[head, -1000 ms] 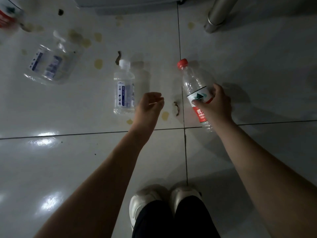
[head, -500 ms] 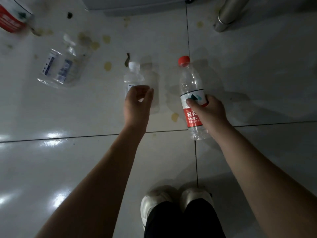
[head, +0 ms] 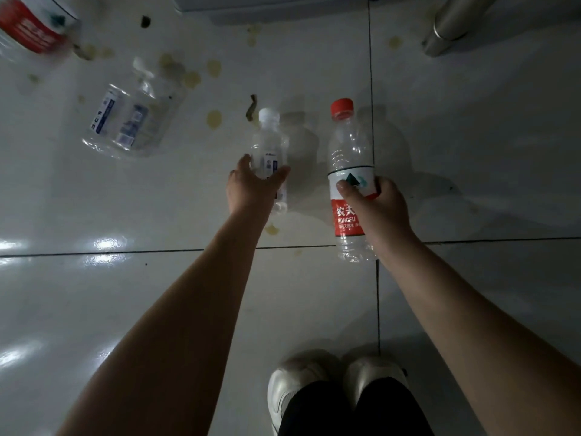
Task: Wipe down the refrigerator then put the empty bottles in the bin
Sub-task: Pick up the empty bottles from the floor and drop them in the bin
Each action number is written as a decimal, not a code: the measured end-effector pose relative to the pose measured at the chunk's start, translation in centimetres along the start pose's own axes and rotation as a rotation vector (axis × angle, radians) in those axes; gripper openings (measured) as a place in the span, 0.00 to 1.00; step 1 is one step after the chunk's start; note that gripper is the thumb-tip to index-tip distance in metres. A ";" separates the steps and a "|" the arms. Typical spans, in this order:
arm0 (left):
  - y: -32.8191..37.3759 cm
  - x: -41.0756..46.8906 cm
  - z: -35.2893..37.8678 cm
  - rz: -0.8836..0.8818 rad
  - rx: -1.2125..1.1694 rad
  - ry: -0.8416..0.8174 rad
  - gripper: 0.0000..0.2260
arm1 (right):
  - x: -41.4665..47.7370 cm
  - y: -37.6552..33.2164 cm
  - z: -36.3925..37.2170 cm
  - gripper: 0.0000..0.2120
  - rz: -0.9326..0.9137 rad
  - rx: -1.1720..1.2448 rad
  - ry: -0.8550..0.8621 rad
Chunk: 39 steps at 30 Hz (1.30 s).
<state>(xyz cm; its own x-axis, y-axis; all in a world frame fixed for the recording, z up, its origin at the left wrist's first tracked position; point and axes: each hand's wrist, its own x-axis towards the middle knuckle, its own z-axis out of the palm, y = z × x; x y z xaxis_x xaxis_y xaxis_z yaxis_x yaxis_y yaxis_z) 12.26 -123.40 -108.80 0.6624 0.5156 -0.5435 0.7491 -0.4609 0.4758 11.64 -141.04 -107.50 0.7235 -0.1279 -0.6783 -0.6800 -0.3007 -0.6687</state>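
One wide-angle head camera faces steeply down onto the tiled floor (head: 490,127), shoes (head: 298,380) at the bottom edge, left hand (head: 251,190) and right hand (head: 379,209) mid-frame.

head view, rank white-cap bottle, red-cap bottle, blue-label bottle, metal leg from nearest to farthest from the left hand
1. white-cap bottle, gripped by the left hand
2. red-cap bottle, just right, in the right hand
3. blue-label bottle, lying up-left
4. metal leg, far upper right
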 end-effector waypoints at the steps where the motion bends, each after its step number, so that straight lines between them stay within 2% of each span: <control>1: 0.1 0.1 0.0 -0.021 -0.024 -0.014 0.34 | 0.0 0.0 0.0 0.20 0.009 0.016 -0.003; 4: 0.5 0.1 -0.5 -0.100 -0.140 -0.041 0.33 | -0.5 -0.3 0.1 0.20 0.037 0.095 0.006; 8: 0.6 -1.6 -2.7 -0.142 -0.223 -0.099 0.18 | -2.5 -1.0 0.0 0.18 0.082 0.176 0.000; 10: 0.7 -3.3 -4.3 -0.144 -0.277 -0.106 0.15 | -4.1 -1.9 -0.6 0.17 0.068 0.161 -0.038; 13: 1.3 -6.4 -7.4 -0.131 -0.326 -0.132 0.16 | -6.8 -4.0 -2.2 0.21 0.056 0.110 -0.095; 18: 3.7 -12.5 -13.2 -0.185 -0.463 -0.139 0.24 | -13.1 -9.3 -4.9 0.30 0.068 0.157 -0.121; 21: 6.1 -16.8 -17.2 -0.153 -0.490 -0.139 0.19 | -17.9 -13.1 -7.5 0.19 0.099 0.176 -0.120; 24: 9.5 -22.1 -22.4 -0.114 -0.464 -0.131 0.13 | -23.6 -18.0 -10.6 0.20 0.110 0.146 -0.138; 28: 14.7 -29.7 -30.8 -0.034 -0.438 -0.098 0.13 | -32.3 -26.4 -15.6 0.14 0.064 0.119 -0.143; 34: 23.3 -39.8 -42.9 0.144 -0.502 -0.007 0.09 | -43.1 -38.6 -22.6 0.12 -0.085 0.121 -0.193; 39: 29.6 -46.2 -48.8 0.244 -0.608 -0.022 0.05 | -49.8 -45.4 -27.1 0.19 -0.165 0.189 -0.169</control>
<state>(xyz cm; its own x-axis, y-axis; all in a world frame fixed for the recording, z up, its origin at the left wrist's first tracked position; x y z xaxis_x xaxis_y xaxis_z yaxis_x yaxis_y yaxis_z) 4.07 -125.61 -35.82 0.8183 0.4300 -0.3814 0.4511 -0.0692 0.8898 9.67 -146.59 -35.11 0.8070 0.0721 -0.5861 -0.5763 -0.1208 -0.8083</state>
